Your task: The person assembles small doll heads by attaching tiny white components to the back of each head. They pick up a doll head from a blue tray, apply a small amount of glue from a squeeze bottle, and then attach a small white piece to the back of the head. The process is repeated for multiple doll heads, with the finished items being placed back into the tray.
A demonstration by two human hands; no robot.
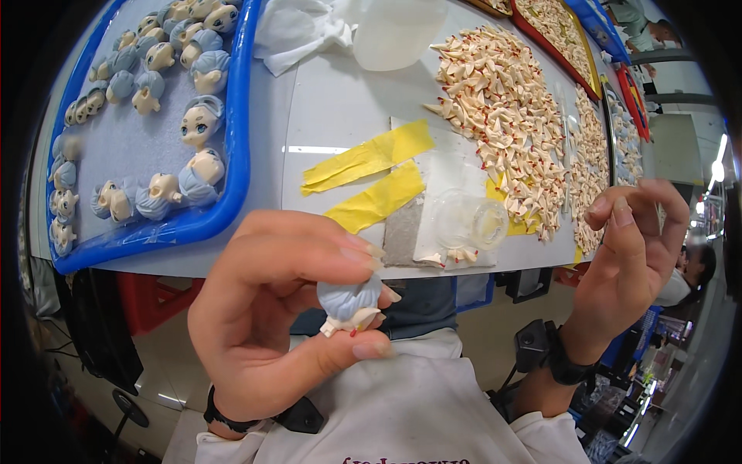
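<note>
My left hand [270, 325] pinches a small doll head [352, 303] with pale blue hair between thumb and fingers, close to my chest and just below the table edge. A small cream piece with a red tip sticks out at the head's underside. My right hand [635, 255] is raised at the right with its fingertips pressed together; whether it holds something tiny I cannot tell. Both wrists wear black bands.
A blue tray [232, 155] at the left holds several blue-haired doll heads. A heap of small cream pieces with red tips [506, 108] covers the white table, with more in red trays [576, 58] behind. Yellow tape strips [371, 174], a clear cup [471, 220], a white cloth [297, 31].
</note>
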